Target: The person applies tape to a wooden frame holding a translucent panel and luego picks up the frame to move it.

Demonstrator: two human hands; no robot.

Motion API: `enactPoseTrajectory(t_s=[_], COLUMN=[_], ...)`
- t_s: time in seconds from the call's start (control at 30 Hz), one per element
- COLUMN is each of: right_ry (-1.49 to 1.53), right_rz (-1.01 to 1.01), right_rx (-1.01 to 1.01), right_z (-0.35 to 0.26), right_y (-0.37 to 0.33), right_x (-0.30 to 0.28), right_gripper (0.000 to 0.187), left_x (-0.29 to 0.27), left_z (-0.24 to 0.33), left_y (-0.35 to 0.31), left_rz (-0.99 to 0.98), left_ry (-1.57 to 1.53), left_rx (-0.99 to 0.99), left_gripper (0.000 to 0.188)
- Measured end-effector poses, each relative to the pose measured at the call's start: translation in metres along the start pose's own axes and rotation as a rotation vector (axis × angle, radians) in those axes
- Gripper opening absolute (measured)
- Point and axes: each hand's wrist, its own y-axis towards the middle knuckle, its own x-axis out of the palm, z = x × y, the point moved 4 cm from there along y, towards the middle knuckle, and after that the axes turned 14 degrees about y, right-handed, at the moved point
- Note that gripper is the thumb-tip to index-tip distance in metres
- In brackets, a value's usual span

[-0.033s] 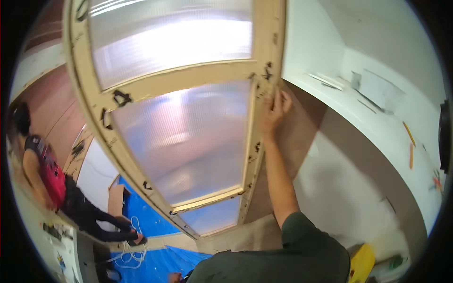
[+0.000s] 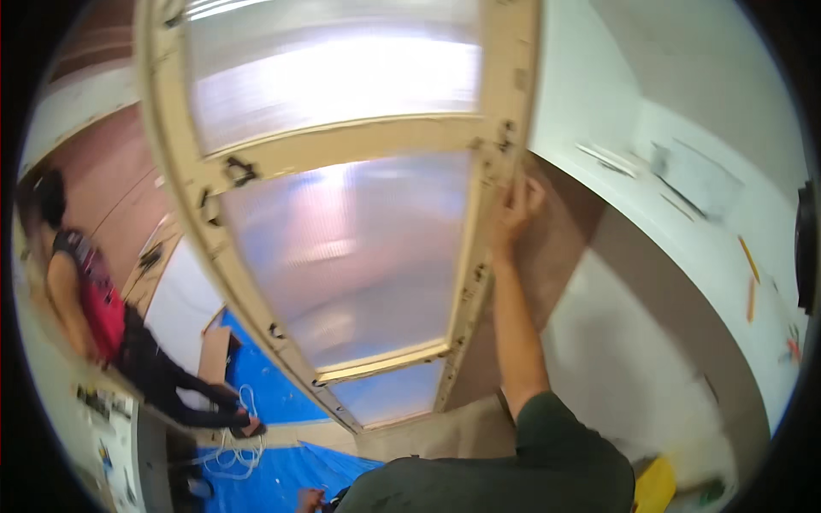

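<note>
A tall wooden-framed panel (image 2: 342, 141) with ribbed translucent panes (image 2: 351, 248) stands upright in front of me, its pale frame marked with black strokes. My right hand (image 2: 518, 209) is raised to the right edge of this frame, fingers bent around the edge just below a crossbar. The palm and thumb are partly hidden by blur. Low at the bottom edge, my left hand (image 2: 310, 500) shows only in part, fingers curled beside something dark; what they hold, if anything, cannot be made out.
A white counter (image 2: 633, 192) on the right carries pencils (image 2: 749, 258) and small tools. At left stands another person (image 2: 94, 291) near a white cable (image 2: 231, 457) and blue sheeting (image 2: 274, 376) on the floor. A yellow object (image 2: 654, 486) lies low at right.
The framed panel and my right hand appear slightly farther right and lower in the picture, as does the counter. The right hand stays at the same part of the frame edge.
</note>
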Motion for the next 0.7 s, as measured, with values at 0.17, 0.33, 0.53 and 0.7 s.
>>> enactPoseTrajectory(t_s=[0.17,0.33,0.53,0.7], right_ry=[-0.049,0.234,0.502,0.368], right_rz=[-0.064,-0.12,-0.56,-0.748], right_rx=[0.019,-0.041,-0.326,-0.432], right_z=[0.003,-0.102,-0.245,-0.283], right_y=[0.015,0.024,0.038,0.043], right_x=[-0.029,0.014,0.114,0.159], right_gripper=[0.042,0.042,0.072,0.084], left_x=[-0.063,-0.286,-0.523,-0.588], left_z=[0.018,0.154,0.327,0.42], left_y=[0.051,0.023,-0.13,-0.175], left_rz=[0.206,0.871,1.478,1.657], left_ry=[-0.177,-0.287,-0.51,-0.388], left_rx=[-0.057,0.243,0.702,0.795], left_gripper=[0.039,0.043,0.089,0.117])
